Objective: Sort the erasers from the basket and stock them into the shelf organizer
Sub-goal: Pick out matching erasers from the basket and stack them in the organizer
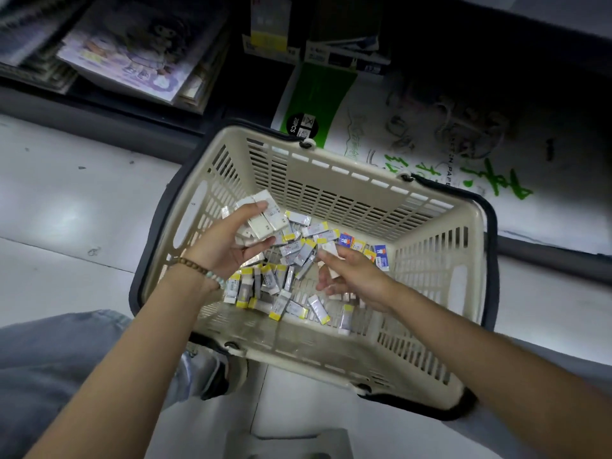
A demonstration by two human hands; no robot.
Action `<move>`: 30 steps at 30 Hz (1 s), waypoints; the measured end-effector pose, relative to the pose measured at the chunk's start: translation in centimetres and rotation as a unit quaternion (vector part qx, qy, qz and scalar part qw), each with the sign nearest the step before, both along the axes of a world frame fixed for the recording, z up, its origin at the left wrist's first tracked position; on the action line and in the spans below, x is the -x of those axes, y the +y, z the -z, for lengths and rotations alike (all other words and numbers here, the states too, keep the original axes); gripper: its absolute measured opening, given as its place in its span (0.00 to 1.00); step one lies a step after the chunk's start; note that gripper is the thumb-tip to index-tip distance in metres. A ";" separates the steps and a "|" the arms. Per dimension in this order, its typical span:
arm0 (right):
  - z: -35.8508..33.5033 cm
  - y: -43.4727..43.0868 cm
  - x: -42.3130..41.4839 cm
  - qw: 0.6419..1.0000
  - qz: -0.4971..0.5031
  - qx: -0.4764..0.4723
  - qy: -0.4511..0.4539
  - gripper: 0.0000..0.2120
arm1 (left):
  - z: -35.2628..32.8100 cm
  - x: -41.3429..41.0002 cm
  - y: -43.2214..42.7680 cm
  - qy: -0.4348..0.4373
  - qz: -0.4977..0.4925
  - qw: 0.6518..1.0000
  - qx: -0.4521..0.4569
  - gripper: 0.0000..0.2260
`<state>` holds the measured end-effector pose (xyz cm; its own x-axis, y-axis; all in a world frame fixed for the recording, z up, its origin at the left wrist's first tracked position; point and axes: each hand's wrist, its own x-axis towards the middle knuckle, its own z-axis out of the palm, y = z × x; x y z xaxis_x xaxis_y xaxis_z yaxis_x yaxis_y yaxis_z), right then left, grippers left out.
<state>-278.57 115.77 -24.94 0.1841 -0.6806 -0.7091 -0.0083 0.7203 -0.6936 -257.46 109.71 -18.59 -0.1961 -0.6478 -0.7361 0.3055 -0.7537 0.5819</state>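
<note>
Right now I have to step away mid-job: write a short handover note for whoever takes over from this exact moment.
Left hand: holds a stack of white erasers above the basket's left side, fingers wrapped round them.
Right hand: inside the basket, pinching one white eraser.
Basket: on the floor, with many loose erasers on its bottom, mostly yellow-ended, plus a few blue and orange ones near the far right wall.
Done: one white batch gathered.
Left: sort the rest and stock everything. The shelf organizer is not in view.

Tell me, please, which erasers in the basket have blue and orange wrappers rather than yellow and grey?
The small cluster of blue-and-orange erasers against the basket's far wall, just beyond the right hand; the others show yellow, grey or white.
</note>
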 end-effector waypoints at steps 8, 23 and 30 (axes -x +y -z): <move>-19.1 -2.2 4.8 0.984 -0.010 0.176 0.003 0.08 | -11.4 3.8 -2.1 0.036 0.150 0.985 0.074 0.15; -30.0 -1.7 5.4 0.925 -0.093 0.346 0.123 0.07 | -19.8 6.2 -2.9 -0.002 0.297 0.914 0.275 0.25; -29.5 -1.9 5.0 0.934 -0.017 0.337 0.118 0.09 | -20.0 7.5 -3.2 0.011 0.340 0.891 0.299 0.23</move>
